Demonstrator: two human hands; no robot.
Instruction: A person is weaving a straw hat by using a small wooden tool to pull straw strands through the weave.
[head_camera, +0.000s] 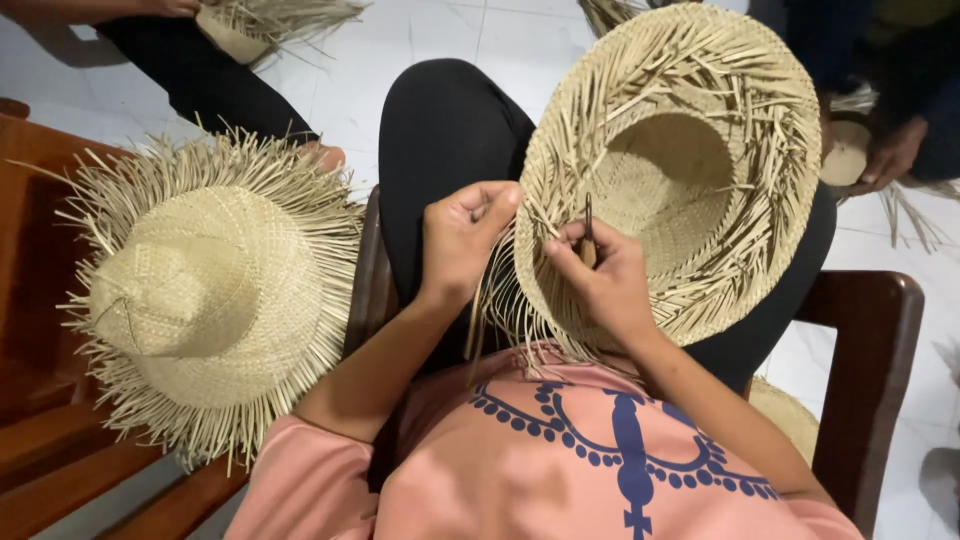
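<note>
I take the hat on my lap (690, 170) as my landmark and read across from the left. Well to its left a second straw hat (205, 300) lies crown up on a wooden bench (40, 440), its brim a ring of loose straw ends; parked there, it is out of the way of both hands. Above that hat, another person's black-clad leg (200, 80) crosses the white tiled floor (420, 40).

Just left of the lap hat's brim, my left hand (462, 235) is closed in a pinch on a few loose straw strands (490, 300); I judge it holds them taut and clear of the edge so they can be worked one at a time. At the near brim my right hand (600, 275) is clenched around a thin dark tool (588, 225), its tip standing up against the weave.

The lap hat itself rests on my black-trousered knees, turned hollow side up and tilted toward me, which I think keeps the unfinished rim close. It is pale tan, tightly plaited in the crown, with rough cut ends bristling round the brim. To its right, someone else's hand (890, 155) holds another woven piece (845, 150).
</note>
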